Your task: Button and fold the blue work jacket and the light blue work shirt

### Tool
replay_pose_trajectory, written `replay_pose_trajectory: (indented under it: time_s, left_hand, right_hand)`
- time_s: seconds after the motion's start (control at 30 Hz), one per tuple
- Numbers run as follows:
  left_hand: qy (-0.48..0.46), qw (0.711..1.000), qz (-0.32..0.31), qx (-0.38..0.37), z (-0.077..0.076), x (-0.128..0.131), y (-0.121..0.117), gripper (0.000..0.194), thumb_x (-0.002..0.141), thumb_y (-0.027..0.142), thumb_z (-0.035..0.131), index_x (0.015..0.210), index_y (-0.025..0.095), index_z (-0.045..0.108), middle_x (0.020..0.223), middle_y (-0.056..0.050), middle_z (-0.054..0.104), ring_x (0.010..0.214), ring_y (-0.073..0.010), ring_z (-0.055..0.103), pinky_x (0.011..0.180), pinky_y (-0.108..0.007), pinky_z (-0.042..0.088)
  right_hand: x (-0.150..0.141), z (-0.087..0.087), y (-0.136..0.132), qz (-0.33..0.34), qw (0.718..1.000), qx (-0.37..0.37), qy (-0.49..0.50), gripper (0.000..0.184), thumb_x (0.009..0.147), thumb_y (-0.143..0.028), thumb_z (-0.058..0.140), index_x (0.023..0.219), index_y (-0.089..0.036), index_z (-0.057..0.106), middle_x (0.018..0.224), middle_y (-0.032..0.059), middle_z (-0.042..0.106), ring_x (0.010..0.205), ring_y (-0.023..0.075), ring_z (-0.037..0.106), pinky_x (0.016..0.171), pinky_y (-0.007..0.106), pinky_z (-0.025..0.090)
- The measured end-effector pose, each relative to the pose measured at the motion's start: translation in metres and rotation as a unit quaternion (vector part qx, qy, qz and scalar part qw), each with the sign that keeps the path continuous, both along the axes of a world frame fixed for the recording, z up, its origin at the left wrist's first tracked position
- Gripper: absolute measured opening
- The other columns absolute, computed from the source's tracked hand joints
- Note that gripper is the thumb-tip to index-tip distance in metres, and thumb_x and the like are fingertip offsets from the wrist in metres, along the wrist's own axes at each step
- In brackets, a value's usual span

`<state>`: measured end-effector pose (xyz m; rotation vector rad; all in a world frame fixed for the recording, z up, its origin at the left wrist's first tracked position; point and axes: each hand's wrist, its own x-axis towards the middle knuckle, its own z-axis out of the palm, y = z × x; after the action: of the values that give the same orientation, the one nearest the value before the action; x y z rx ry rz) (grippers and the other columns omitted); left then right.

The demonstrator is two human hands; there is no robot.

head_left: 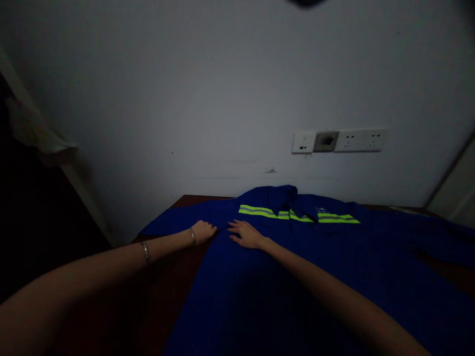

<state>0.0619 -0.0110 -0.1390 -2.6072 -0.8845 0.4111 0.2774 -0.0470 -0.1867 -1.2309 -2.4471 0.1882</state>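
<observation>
A blue work jacket (256, 277) with yellow-green and grey reflective strips (261, 211) across its chest lies spread over a dark reddish table, collar toward the wall. My left hand (204, 232), with two bracelets on its arm, has its fingers curled closed on the jacket's edge where the left-side sleeve (174, 217) meets the body. Just to the right, my right hand (245, 234) rests flat on the jacket below the strip, fingers spread. The lower part of the jacket fades into shadow.
Behind the table rises a pale wall (208, 99) with a row of sockets (359, 140) at the right. The table's edge (189, 199) shows at the back left. A pale cloth or bag (37, 131) hangs at the far left, beside a dark area.
</observation>
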Motion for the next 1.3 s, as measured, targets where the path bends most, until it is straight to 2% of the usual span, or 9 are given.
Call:
replay_pose_trajectory:
  time_s: [0.2, 0.3, 0.4, 0.47, 0.67, 1.03, 1.1, 1.2, 1.3]
  left_hand:
    - [-0.015, 0.993, 0.044, -0.109, 0.03, 0.002, 0.025, 0.016, 0.074, 0.026, 0.049, 0.083, 0.02, 0.061, 0.082, -0.006, 0.066, 0.079, -0.0216, 0.062, 0.07, -0.031, 0.046]
    - [-0.073, 0.99, 0.055, -0.11, 0.035, 0.013, 0.049, 0.028, 0.078, 0.025, 0.042, 0.1, 0.021, 0.06, 0.103, -0.006, 0.063, 0.095, -0.0211, 0.058, 0.078, -0.03, 0.045]
    - [-0.135, 0.987, 0.043, -0.073, 0.023, 0.036, 0.077, 0.048, 0.084, 0.032, 0.038, 0.13, 0.019, 0.039, 0.139, -0.012, 0.036, 0.118, -0.0245, 0.043, 0.094, -0.036, 0.036]
    - [-0.16, 0.983, 0.068, -0.061, 0.008, 0.057, 0.094, 0.054, 0.088, 0.041, 0.03, 0.139, 0.021, 0.025, 0.146, -0.013, 0.019, 0.127, -0.0292, 0.031, 0.099, -0.044, 0.029]
    - [-0.184, 0.961, 0.187, -0.089, -0.035, 0.103, 0.122, 0.058, 0.09, 0.049, 0.015, 0.142, 0.025, 0.013, 0.148, -0.012, 0.012, 0.133, -0.0345, 0.016, 0.097, -0.057, 0.024]
    - [-0.167, 0.942, 0.283, -0.072, -0.036, 0.068, 0.152, 0.052, 0.09, 0.045, 0.009, 0.141, 0.035, 0.015, 0.148, -0.008, 0.016, 0.129, -0.0399, 0.022, 0.083, -0.066, 0.032]
    - [-0.173, 0.938, 0.29, -0.078, -0.036, 0.066, 0.156, 0.052, 0.09, 0.044, 0.01, 0.14, 0.035, 0.015, 0.148, -0.006, 0.015, 0.13, -0.0399, 0.019, 0.084, -0.066, 0.031]
    - [-0.17, 0.933, 0.308, -0.077, -0.028, 0.075, 0.158, 0.051, 0.088, 0.04, 0.02, 0.139, 0.034, 0.024, 0.146, -0.008, 0.024, 0.127, -0.0404, 0.026, 0.085, -0.066, 0.03]
    - [-0.178, 0.932, 0.314, -0.034, -0.008, 0.098, 0.158, 0.043, 0.083, 0.03, 0.035, 0.123, 0.021, 0.051, 0.129, -0.017, 0.046, 0.116, -0.0359, 0.044, 0.086, -0.056, 0.037]
  right_hand:
    - [0.012, 0.007, 0.023, -0.042, 0.988, -0.003, 0.148, 0.034, 0.087, -0.029, 0.041, 0.113, -0.019, 0.06, 0.121, 0.0067, 0.058, 0.113, 0.017, 0.05, 0.098, 0.033, 0.035]
    - [0.028, 0.013, 0.041, -0.072, 0.99, 0.024, 0.122, 0.038, 0.087, -0.028, 0.039, 0.12, -0.014, 0.055, 0.127, 0.0111, 0.052, 0.119, 0.018, 0.044, 0.102, 0.034, 0.03]
    - [0.045, 0.014, 0.055, -0.111, 0.993, 0.002, 0.037, 0.048, 0.088, -0.038, 0.037, 0.13, -0.016, 0.043, 0.14, 0.0137, 0.035, 0.13, 0.0236, 0.029, 0.105, 0.045, 0.023]
    - [0.055, 0.01, 0.061, -0.143, 0.989, -0.022, -0.011, 0.055, 0.088, -0.048, 0.034, 0.135, -0.02, 0.037, 0.144, 0.0133, 0.026, 0.132, 0.0275, 0.021, 0.103, 0.053, 0.018]
    - [0.068, 0.002, 0.068, -0.196, 0.978, -0.049, -0.05, 0.059, 0.088, -0.057, 0.022, 0.137, -0.027, 0.032, 0.144, 0.009, 0.029, 0.132, 0.0306, 0.02, 0.102, 0.058, 0.012]
    - [0.082, 0.002, 0.065, -0.179, 0.982, -0.063, -0.007, 0.058, 0.089, -0.052, 0.026, 0.135, -0.019, 0.036, 0.142, 0.0107, 0.032, 0.132, 0.0269, 0.022, 0.105, 0.055, 0.013]
    - [0.089, 0.007, 0.063, -0.159, 0.984, -0.077, 0.028, 0.056, 0.088, -0.05, 0.031, 0.133, -0.017, 0.04, 0.14, 0.0121, 0.035, 0.13, 0.0263, 0.027, 0.106, 0.051, 0.016]
    - [0.115, 0.031, 0.057, -0.087, 0.975, -0.159, 0.129, 0.049, 0.085, -0.045, 0.044, 0.123, -0.015, 0.051, 0.125, 0.0121, 0.053, 0.115, 0.0237, 0.049, 0.098, 0.04, 0.037]
    - [0.161, 0.067, 0.048, -0.063, 0.924, -0.265, 0.269, 0.038, 0.084, -0.042, 0.046, 0.107, -0.015, 0.061, 0.099, 0.0093, 0.067, 0.084, 0.0184, 0.065, 0.073, 0.029, 0.052]
